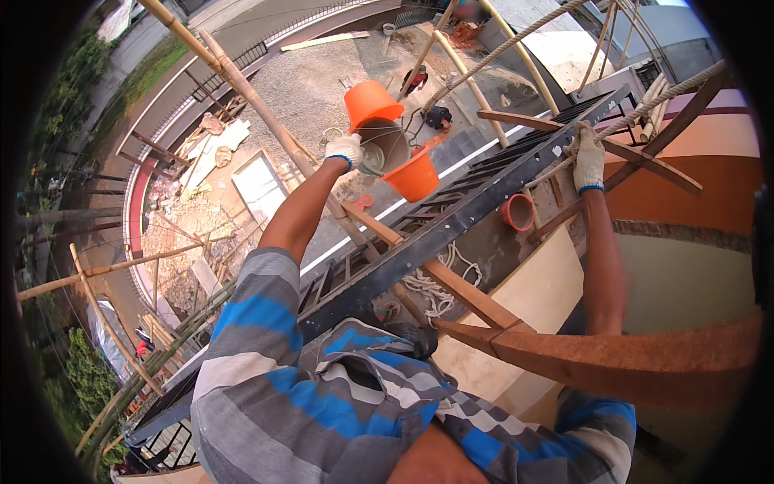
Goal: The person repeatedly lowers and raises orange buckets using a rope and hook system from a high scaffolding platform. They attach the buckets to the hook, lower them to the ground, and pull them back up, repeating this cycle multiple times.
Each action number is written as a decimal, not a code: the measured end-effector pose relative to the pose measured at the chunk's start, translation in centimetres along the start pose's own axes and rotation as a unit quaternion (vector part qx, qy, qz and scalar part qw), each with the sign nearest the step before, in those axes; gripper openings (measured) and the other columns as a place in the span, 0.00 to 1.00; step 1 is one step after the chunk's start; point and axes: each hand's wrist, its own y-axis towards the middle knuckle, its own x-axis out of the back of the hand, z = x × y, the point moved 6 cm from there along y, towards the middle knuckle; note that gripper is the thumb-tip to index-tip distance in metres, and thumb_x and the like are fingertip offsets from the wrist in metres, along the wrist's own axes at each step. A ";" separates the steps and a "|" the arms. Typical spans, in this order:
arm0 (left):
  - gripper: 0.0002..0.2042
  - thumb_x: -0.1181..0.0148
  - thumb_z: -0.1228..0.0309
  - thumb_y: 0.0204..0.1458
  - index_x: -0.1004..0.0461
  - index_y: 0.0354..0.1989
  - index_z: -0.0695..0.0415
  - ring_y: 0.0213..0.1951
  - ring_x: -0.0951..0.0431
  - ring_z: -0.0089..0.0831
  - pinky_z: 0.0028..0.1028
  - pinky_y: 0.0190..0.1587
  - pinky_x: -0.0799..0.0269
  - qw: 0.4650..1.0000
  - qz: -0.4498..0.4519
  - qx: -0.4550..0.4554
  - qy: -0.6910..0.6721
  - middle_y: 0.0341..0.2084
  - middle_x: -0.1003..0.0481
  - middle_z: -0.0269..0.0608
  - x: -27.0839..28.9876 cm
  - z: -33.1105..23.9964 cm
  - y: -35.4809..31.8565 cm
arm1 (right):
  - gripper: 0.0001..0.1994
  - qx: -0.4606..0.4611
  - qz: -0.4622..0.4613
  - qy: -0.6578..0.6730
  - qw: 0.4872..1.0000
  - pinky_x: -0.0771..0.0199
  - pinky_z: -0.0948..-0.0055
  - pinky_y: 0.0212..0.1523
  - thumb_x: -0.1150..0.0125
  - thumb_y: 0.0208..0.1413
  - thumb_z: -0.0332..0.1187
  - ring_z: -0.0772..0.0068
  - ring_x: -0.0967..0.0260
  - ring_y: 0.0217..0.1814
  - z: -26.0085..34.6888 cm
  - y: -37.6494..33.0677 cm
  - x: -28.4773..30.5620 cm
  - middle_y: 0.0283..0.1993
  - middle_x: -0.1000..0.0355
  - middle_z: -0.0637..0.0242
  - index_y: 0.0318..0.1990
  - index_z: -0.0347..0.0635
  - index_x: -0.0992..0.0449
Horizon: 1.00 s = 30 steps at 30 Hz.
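In the head view, your left arm (300, 198) stretches forward and slightly to the right over the black railing (484, 211), its forearm angled toward the buckets. Your gloved left hand (344, 151) is at the near edge of the group: an upper orange bucket (369, 105), a lower orange bucket (413, 177) and a grey bucket (391, 145) between them, all out beyond the railing. Its fingers look curled, but I cannot tell whether they close on a rim or a handle. Any lettering on the buckets is too small to read. Your right forearm (605, 258) rises nearly straight past the curved wooden beam (645, 363); your gloved right hand (589, 160) has its fingers wrapped around the thick rope (681, 87), near the railing's far end.
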 end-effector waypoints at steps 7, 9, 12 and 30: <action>0.26 0.50 0.55 0.62 0.27 0.59 0.63 0.60 0.25 0.55 0.45 0.62 0.30 0.984 0.154 0.045 -0.072 0.57 0.25 0.63 -9.4 7.3 -12.8 | 0.13 -0.037 0.017 -0.004 0.999 0.25 0.75 0.28 0.45 0.71 0.39 0.84 0.41 0.21 -6.5 -3.8 0.1 0.24 0.38 0.78 0.48 0.40 0.21; 0.27 0.50 0.54 0.61 0.27 0.61 0.63 0.60 0.25 0.55 0.43 0.63 0.31 0.980 0.166 0.053 -0.092 0.57 0.25 0.63 -10.9 8.6 -17.0 | 0.12 -0.050 0.001 0.019 0.999 0.25 0.74 0.27 0.44 0.70 0.38 0.83 0.39 0.22 -7.6 -4.4 0.2 0.27 0.35 0.76 0.50 0.40 0.22; 0.29 0.49 0.52 0.60 0.27 0.62 0.63 0.61 0.25 0.55 0.42 0.65 0.33 0.973 0.147 0.100 -0.144 0.56 0.24 0.64 -14.3 11.9 -22.4 | 0.12 -0.061 0.046 0.005 0.997 0.23 0.74 0.28 0.43 0.70 0.37 0.82 0.37 0.24 -8.7 -4.8 -0.8 0.28 0.34 0.75 0.51 0.39 0.22; 0.27 0.47 0.52 0.61 0.22 0.55 0.64 0.55 0.20 0.47 0.37 0.59 0.29 0.915 0.174 0.222 -0.290 0.50 0.20 0.60 -16.1 14.0 -35.7 | 0.12 -0.061 -0.056 0.062 0.995 0.23 0.74 0.32 0.43 0.70 0.39 0.82 0.35 0.26 -11.5 -8.6 0.6 0.33 0.29 0.74 0.46 0.41 0.20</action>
